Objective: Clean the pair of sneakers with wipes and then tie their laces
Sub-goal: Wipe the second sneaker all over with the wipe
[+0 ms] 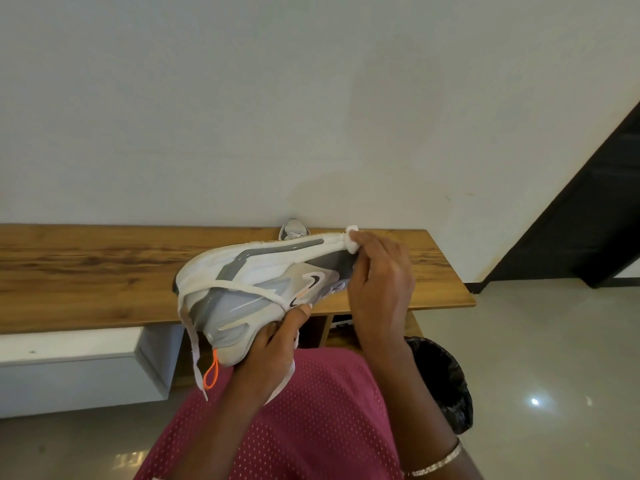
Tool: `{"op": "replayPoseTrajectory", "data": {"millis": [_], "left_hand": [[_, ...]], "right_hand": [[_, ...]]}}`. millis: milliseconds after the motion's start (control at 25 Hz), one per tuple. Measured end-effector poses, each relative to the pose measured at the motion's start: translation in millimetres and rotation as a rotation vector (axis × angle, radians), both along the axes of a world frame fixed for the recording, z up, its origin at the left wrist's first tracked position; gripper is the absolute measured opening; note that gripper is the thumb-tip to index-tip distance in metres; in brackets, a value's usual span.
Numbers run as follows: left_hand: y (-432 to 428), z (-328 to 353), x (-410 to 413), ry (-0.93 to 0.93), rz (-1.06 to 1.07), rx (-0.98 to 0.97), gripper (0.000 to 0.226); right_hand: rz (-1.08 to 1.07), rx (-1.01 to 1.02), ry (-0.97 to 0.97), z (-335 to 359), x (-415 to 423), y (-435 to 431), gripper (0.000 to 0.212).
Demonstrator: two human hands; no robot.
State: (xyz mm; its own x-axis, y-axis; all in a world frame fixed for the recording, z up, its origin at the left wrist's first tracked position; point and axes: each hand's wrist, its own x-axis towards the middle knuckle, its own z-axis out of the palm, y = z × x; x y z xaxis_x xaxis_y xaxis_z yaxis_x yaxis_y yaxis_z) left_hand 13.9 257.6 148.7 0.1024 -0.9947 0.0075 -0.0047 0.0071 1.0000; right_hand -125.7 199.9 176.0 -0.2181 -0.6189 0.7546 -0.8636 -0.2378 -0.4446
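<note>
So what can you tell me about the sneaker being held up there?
The sneaker is grey and white, with a thick white sole, black swoosh marks and an orange heel loop. It is held over the wooden bench, sole upward, toe rightward. Its white laces hang untied. The left hand grips it from below; the right hand holds a white wipe against its toe end.
</note>
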Motion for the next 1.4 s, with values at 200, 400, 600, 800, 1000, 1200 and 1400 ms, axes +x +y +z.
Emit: {"op": "replayPoseTrajectory", "data": {"millis": [200,400,600,800,1000,1200,1400], "left_hand": [[0.5,-2.1,-3.7,0.007,-0.037,0.024,0.020],[-2.6,-8.3,2.7,-0.023,-0.091,0.222,0.025],[0.9,-4.6,-1.3,-0.062,0.019,-0.004,0.023],[1.7,-3.2,-3.2,-0.068,0.002,0.042,0.005],[3.3,-3.0,0.0,0.098,-0.115,0.200,0.031],[-1.3,-7.0,1.9,0.065,-0.118,0.098,0.060],[0.3,-11.0,1.8,0.087,-0.128,0.051,0.028]], "right_hand": [[0.040,0.044,-0.012,6.7,18.3,1.4,0.026],[0.200,-0.002,0.088,2.7,42.6,11.0,0.030],[0.022,0.048,-0.009,-3.1,-0.6,-2.9,0.025],[0.025,0.076,-0.011,1.6,4.7,1.6,0.028],[0.263,0.047,0.132,-2.2,49.6,26.6,0.031],[0.203,0.050,0.153,-1.1,19.5,19.4,0.029],[-0.083,0.084,-0.032,-12.8,-27.2,8.2,0.025]]}}
